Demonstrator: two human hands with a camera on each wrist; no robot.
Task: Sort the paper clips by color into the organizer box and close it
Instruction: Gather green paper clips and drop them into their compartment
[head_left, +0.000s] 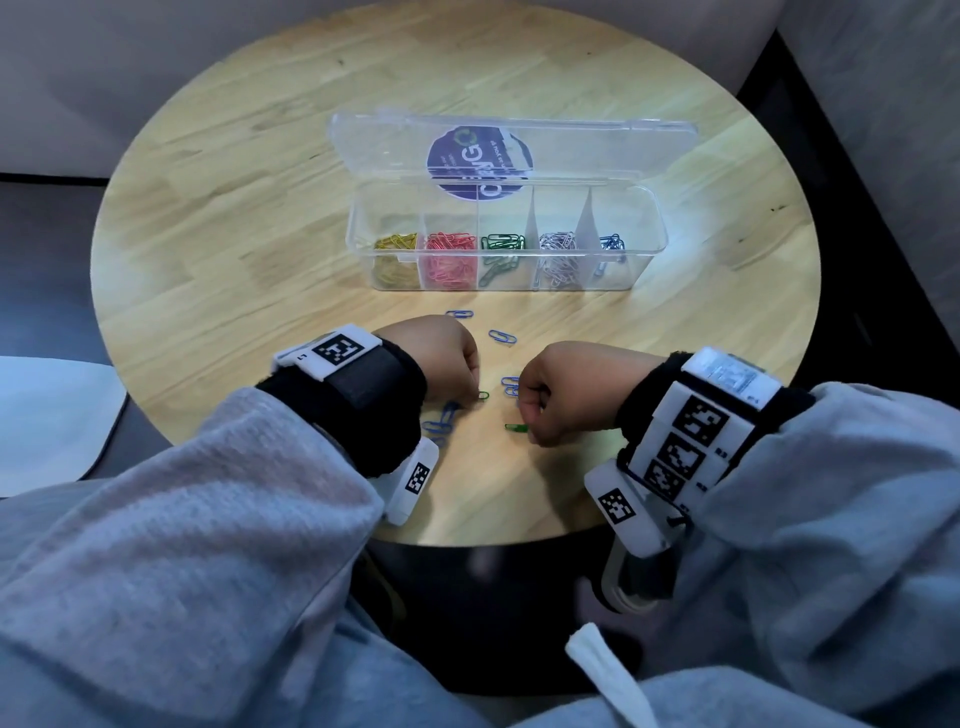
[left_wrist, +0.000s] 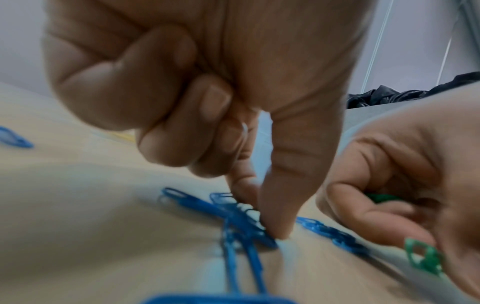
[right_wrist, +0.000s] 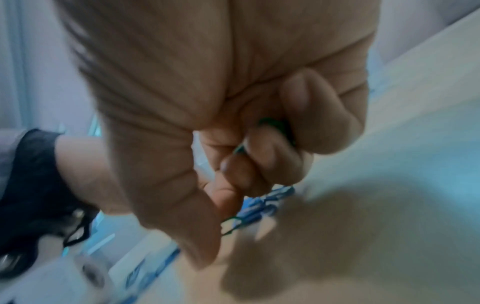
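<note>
The clear organizer box (head_left: 644, 260) stands open on the round wooden table (head_left: 234, 234), lid tipped back. Its compartments hold yellow, red, green, silver and blue clips. Loose blue paper clips (head_left: 503, 336) lie in front of it. My left hand (head_left: 475, 392) has thumb and forefinger pinched together at the table amid a pile of blue clips (left_wrist: 241, 224); a green clip end (head_left: 483, 396) shows at its fingertips. My right hand (head_left: 524, 423) is curled round green clips (right_wrist: 275, 123), and thumb and forefinger pinch another green clip (head_left: 516, 427).
More blue clips (head_left: 441, 418) lie beside my left wrist, and two (head_left: 510, 384) lie between the hands. A dark floor and a white object (head_left: 52, 415) lie beyond the table's left edge. Grey sleeves cover the near rim.
</note>
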